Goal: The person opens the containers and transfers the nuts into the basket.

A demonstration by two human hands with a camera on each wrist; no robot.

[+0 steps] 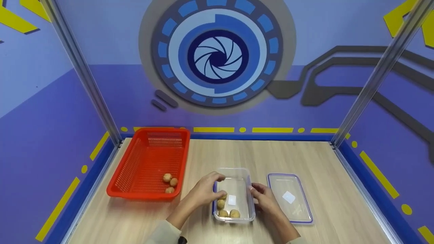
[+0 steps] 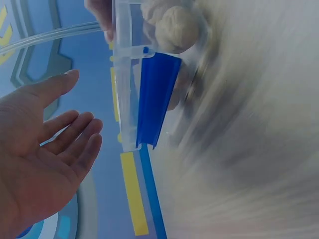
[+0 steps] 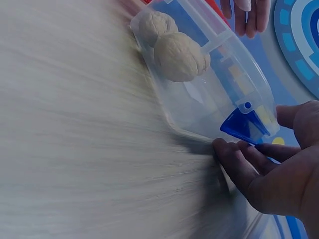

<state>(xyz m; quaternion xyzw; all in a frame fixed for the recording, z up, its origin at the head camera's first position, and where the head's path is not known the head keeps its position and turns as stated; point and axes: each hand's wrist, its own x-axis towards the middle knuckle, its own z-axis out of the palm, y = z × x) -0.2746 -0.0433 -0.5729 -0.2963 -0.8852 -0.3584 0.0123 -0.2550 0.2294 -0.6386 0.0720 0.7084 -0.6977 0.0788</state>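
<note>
A clear plastic food container (image 1: pixel 242 189) with blue side flaps sits on the table, several walnuts (image 1: pixel 234 213) along its left and near sides. My left hand (image 1: pixel 206 188) is over the container's left rim, empty, its fingers spread from the thumb. In the left wrist view this hand (image 2: pixel 55 129) is apart from the container wall and its lowered blue flap (image 2: pixel 158 99). On the opposite side, my right hand (image 1: pixel 266 198) holds the container's edge, thumb at the rim. The right wrist view shows its fingers (image 3: pixel 239 162) around the blue flap (image 3: pixel 244 125) there.
A red plastic basket (image 1: pixel 149 195) stands at the left with three walnuts (image 1: pixel 167 177) in its near right corner. Right of the container lies a clear lid (image 1: pixel 295 206) with a blue seal. Printed panels and metal posts (image 1: pixel 84 78) enclose the table.
</note>
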